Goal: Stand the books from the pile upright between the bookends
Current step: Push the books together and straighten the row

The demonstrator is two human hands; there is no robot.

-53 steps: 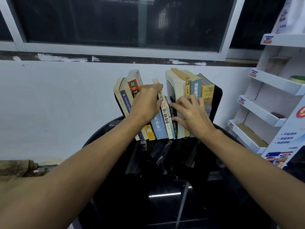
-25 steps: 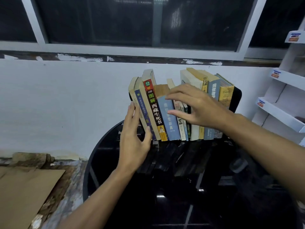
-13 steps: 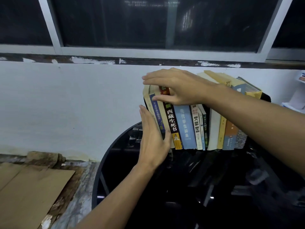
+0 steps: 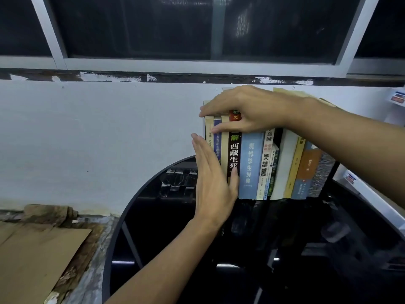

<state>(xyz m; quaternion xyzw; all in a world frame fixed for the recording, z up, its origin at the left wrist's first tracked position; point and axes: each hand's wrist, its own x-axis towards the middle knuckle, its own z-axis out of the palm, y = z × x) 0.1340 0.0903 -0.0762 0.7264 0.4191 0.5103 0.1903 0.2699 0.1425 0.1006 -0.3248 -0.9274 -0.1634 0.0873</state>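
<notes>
A row of books (image 4: 251, 163) stands upright on the black round table (image 4: 131, 200), spines facing me. My left hand (image 4: 211, 181) lies flat against the left end of the row, fingers straight and thumb across the black-spined book (image 4: 234, 154). My right hand (image 4: 245, 110) reaches across from the right and rests on the tops of the leftmost books, fingers stretched along the top edges and thumb on the spines. A dark bookend edge (image 4: 334, 172) shows beside the rightmost book. The left bookend is hidden behind my left hand.
The row stands close to a white wall under a dark window. A white display shelf (image 4: 372, 194) stands just right of the table. Brown cardboard (image 4: 32, 255) lies on a worn ledge to the left.
The leaning books at the left end now stand straight. My right hand moved from the middle spines to the tops of the leftmost books. My left hand came down to the row's left end.
</notes>
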